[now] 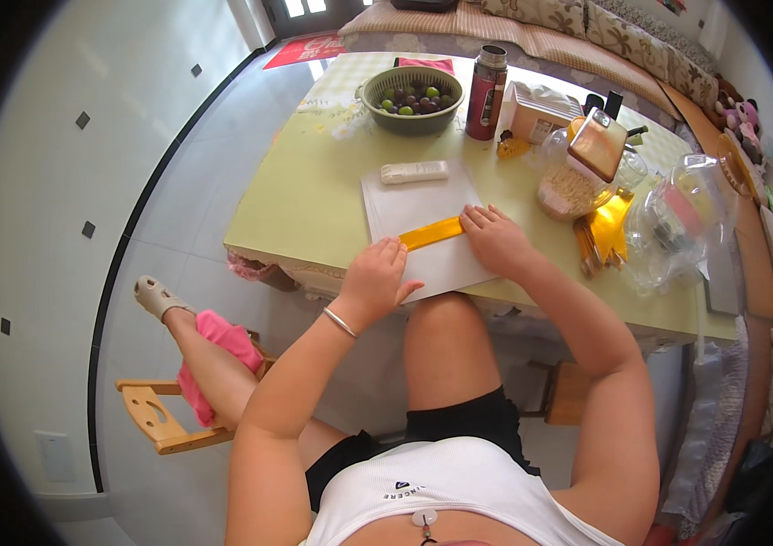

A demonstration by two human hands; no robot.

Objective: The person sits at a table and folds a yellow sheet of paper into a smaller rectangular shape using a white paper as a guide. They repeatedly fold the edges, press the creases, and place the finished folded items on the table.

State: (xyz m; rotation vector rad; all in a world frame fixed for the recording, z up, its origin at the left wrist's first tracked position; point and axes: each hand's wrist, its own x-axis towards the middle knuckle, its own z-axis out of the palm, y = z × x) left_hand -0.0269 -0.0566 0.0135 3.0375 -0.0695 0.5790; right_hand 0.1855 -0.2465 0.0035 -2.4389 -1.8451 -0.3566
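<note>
A shiny gold strip point(433, 234), ribbon or foil paper, lies slantwise across white paper point(446, 267) at the table's front edge. Fingertips of my left hand point(375, 279) press on the strip's left end, the thumb stretched out apart over the paper. At its right end, my right hand point(497, 238) rests with fingers extended flat; its thumb is mostly hidden. Between the two hands the strip looks flat and straight. Just beyond it, a white tube-shaped object point(414, 172) lies on the paper.
Farther back stand a green colander point(411, 120) of grapes, a dark red thermos point(487, 96) and a tissue box point(541, 114). To the right are a phone point(597, 144) leaning on a clear jar point(566, 187), gold pieces point(610, 227) and a clear plastic bag point(685, 218). A wooden chair point(154, 417) stands left.
</note>
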